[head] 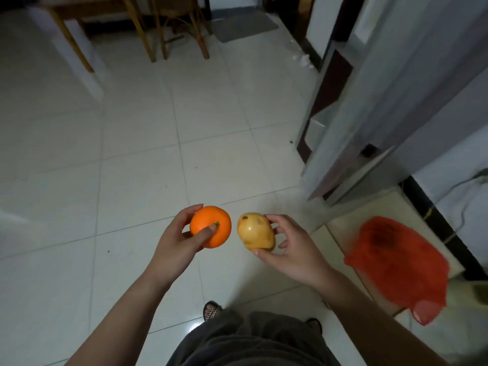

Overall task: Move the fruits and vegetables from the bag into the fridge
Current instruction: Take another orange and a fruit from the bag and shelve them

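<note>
A broad stretch of pale tiled floor (148, 143) lay open ahead of the person, with free room between the two raised arms and the far side of the room. Along the floor's right edge stood the grey fridge (412, 83), its door (340, 143) swung out over the tiles; both were blurred, and its inside could not be made out. At the floor's far edge stood the wooden legs of a chair (182, 30) and of a desk (71, 40), with a grey mat (245, 25) beside them.

The left grip (179, 241) held an orange (210, 226) in the air above the tiles, thumb laid across its front by the green stem and fingers curled behind it. The right grip (293, 249) pinched a yellow-brown potato (256, 235) between thumb below and fingertips above. The two pieces hung just beside each other, not touching.

The red plastic bag (396, 262) lay crumpled on the floor near its right edge, close to the black skirting (438, 223), well apart from both grips. Its mouth gaped upward; what it held could not be told. A sandalled foot (211, 310) showed at the near edge.
</note>
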